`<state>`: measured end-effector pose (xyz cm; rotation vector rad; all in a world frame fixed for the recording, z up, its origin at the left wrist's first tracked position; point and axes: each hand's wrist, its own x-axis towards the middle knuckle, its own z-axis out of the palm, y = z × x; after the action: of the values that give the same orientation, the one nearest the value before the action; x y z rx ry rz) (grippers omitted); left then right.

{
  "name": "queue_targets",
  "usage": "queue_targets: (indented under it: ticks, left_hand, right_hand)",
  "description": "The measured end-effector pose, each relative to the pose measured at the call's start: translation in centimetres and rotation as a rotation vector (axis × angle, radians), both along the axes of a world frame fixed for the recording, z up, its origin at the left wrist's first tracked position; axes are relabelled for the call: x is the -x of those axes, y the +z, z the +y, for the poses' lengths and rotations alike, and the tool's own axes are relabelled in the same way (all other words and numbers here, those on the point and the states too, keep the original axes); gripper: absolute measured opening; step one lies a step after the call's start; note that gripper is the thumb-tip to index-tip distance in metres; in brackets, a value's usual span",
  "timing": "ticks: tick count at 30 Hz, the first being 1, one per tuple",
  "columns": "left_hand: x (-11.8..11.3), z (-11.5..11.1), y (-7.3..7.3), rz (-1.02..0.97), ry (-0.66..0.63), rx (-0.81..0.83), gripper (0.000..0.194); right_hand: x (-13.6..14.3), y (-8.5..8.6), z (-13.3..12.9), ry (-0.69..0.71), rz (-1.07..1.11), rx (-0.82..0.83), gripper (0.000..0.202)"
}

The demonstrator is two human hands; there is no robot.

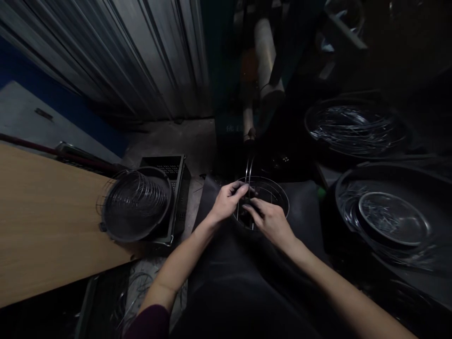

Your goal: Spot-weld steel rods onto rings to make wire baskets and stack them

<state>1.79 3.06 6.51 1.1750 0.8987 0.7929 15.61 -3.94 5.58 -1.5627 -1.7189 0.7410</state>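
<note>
A round wire frame [286, 195] of thin metal rings and short rods is in front of me, above the dark apron over my lap. My left hand [226, 201] is closed at the frame's near-left rim, thumb and fingers pinched on the wire. My right hand [271, 220] reaches inside the ring, its thumb and fingertips bent close together. What those fingertips pinch is too dark to make out. Two curved shiny metal bars [249, 165] come down from the machine [266, 52] right at my fingertips.
To the left, a black basin [122, 230] with wire rings [151, 190] rests on a dark plastic crate [180, 188]. At the right, a bowl [420, 221] of short wire pieces sits inside a larger basin [341, 188]. Behind it stands another basin of wires [353, 127]. A wooden board [52, 221] is far left.
</note>
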Motion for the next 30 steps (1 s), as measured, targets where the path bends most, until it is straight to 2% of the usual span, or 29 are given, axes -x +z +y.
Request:
queue_targets:
  ticks: [2,4,5,7,9,12,14,17,18,20,22,25,28,30]
  left_hand:
    - [-1.0,0.3,0.5,-0.183,-0.047,0.196,0.041]
    - [-2.1,0.4,1.1,-0.304,-0.082,0.339,0.044]
    - [-2.4,0.3,1.4,-0.328,-0.084,0.370,0.043]
    - [-2.4,-0.5,1.9,-0.300,-0.073,0.365,0.042]
    - [-1.6,-1.5,2.6,-0.185,-0.103,0.279,0.041]
    - [0.2,-2.2,4.2,0.027,-0.166,0.060,0.038]
    - [1.2,-1.7,5.4,0.152,-0.101,-0.132,0.033]
    - [1.8,-0.1,6.2,0.315,0.095,-0.403,0.027]
    - [1.8,0.5,6.1,0.355,0.130,-0.450,0.026]
    - [1.4,1.3,4.9,0.405,0.105,-0.464,0.027]
    - [0.9,1.9,3.0,0.432,-0.005,-0.392,0.030]
    - [0.0,2.6,-0.3,0.531,-0.130,-0.353,0.030]
    - [-0.8,3.2,-2.7,0.702,-0.159,-0.563,0.028]
    - [-1.2,3.5,-3.5,0.809,-0.181,-0.701,0.030]
  right_hand:
    - [-1.0,-0.1,0.0,0.086,-0.072,0.012,0.027]
    - [-3.4,0.4,0.4,0.180,-0.107,0.035,0.028]
    - [-4.9,0.7,0.9,0.177,-0.117,0.025,0.028]
    - [-8.1,1.8,2.5,0.074,-0.144,-0.033,0.026]
    - [-10.6,3.1,4.6,-0.002,-0.165,-0.074,0.031]
    - [-12.2,5.0,7.2,0.145,-0.107,0.022,0.035]
    - [-11.9,6.0,7.5,0.200,-0.024,0.101,0.031]
    - [-10.9,6.5,6.0,0.130,0.131,0.177,0.035]
    - [-10.8,6.4,5.2,0.100,0.176,0.213,0.039]
    - [-10.8,5.7,3.7,0.053,0.193,0.294,0.045]
    - [-11.2,4.4,2.9,0.023,0.095,0.314,0.044]
    - [-11.7,2.1,3.0,0.041,-0.132,0.210,0.034]
    - [-11.2,0.4,3.6,0.065,-0.410,0.111,0.036]
    - [-10.7,-0.2,3.8,0.081,-0.680,0.115,0.047]
